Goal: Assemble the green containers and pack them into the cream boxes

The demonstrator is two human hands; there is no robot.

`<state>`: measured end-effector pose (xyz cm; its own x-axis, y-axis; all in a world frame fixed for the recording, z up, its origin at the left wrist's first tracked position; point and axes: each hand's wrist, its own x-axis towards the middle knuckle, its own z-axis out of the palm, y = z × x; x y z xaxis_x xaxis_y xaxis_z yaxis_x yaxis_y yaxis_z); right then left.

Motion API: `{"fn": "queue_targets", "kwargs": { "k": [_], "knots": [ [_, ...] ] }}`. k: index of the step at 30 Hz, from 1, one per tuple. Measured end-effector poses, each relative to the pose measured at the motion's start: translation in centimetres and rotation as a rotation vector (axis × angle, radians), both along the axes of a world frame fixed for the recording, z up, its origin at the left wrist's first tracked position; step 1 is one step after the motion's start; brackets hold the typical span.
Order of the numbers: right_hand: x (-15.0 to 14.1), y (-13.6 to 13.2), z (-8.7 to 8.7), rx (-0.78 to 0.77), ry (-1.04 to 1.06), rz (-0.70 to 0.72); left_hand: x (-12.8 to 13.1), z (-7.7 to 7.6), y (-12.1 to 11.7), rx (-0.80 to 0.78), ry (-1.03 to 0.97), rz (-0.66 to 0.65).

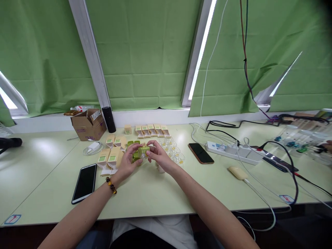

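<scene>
Between the fingertips of both hands is a small green-topped clear container (143,152), raised a little above the table. My left hand (129,162) grips its left side, and a beaded bracelet circles that wrist. From the right, my right hand (158,155) pinches the same container with thumb and fingers. Several green pieces (136,157) lie behind and beside my left hand, partly hidden by it. Clear cups (177,155) with yellow centres stand in rows just beyond my right hand. Left of my left hand are open cardboard boxes (114,157) with green windows.
More small boxes (151,130) line the back. A brown carton (89,125) and a black cylinder (109,119) stand at back left. Phones (84,183) lie on both sides. At right are a power strip (233,152), a beige power bank (238,172) and trailing cables.
</scene>
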<state>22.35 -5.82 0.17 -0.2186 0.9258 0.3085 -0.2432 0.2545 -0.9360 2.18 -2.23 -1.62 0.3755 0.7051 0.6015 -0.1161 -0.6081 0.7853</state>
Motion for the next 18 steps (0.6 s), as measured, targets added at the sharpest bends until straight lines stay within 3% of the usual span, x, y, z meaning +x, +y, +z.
{"fn": "queue_targets", "kwargs": {
  "k": [2, 5, 7, 11, 13, 18],
  "knots": [
    [0.5, -0.2, 0.5, 0.015, -0.116, -0.036, -0.8, 0.9, 0.5, 0.088, 0.054, 0.03],
    [1.0, -0.8, 1.0, 0.028, -0.431, -0.136, -1.8, 2.6, 2.2, 0.168, 0.246, 0.389],
    [1.0, -1.5, 1.1, 0.074, -0.684, -0.184, -1.9, 3.5, 3.7, 0.193, 0.467, 0.505],
    [0.1, -3.2, 0.6, 0.263, -1.054, -0.216, -0.3, 4.4, 7.5, 0.226, 0.869, 0.538],
    [-0.5, -3.8, 0.2, 0.335, -1.137, -0.21, 1.1, 4.4, 9.7, 0.102, 1.034, 0.524],
    [-1.2, -4.1, -1.3, 0.417, -1.252, -0.169, 4.0, 3.5, 14.4, -0.091, 1.102, 0.523]
  ]
}}
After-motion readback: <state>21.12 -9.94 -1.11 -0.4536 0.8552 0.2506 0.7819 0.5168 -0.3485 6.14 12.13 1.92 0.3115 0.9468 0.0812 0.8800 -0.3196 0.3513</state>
